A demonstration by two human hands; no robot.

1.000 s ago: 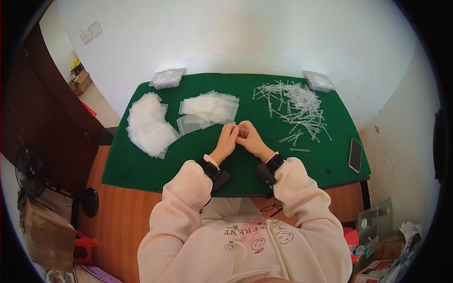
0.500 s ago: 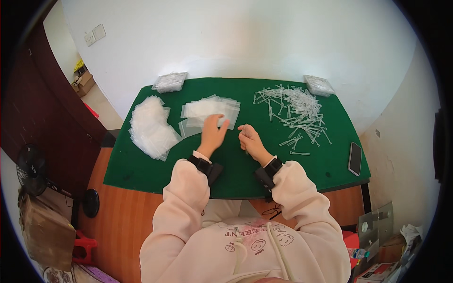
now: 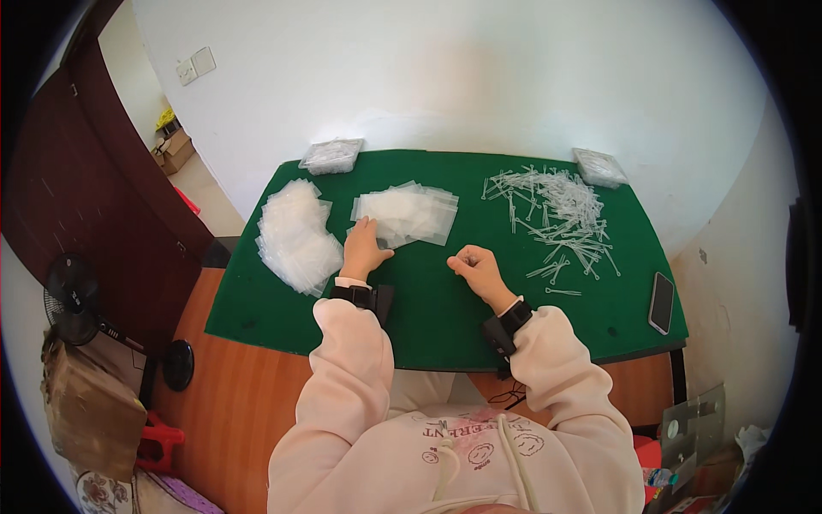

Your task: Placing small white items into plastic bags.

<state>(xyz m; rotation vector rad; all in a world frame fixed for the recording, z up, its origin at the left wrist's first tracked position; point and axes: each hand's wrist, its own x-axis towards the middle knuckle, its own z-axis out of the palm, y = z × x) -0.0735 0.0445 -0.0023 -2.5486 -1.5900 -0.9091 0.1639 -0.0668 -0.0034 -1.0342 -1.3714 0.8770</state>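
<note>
The middle pile of clear bags (image 3: 419, 210) lay flat on the green table (image 3: 428, 321), the left hand (image 3: 366, 248) at its near-left edge, thumb wide of the fingers. The right hand (image 3: 479, 272) was curled in; I couldn't tell around what. Beyond, the left pile of bags (image 3: 295, 233) and loose looped pins (image 3: 561, 201) suggested plenty left; I couldn't judge what was finished.

Right hand (image 3: 483, 276), its inside hidden by curled fingers (image 3: 474, 251)
</note>
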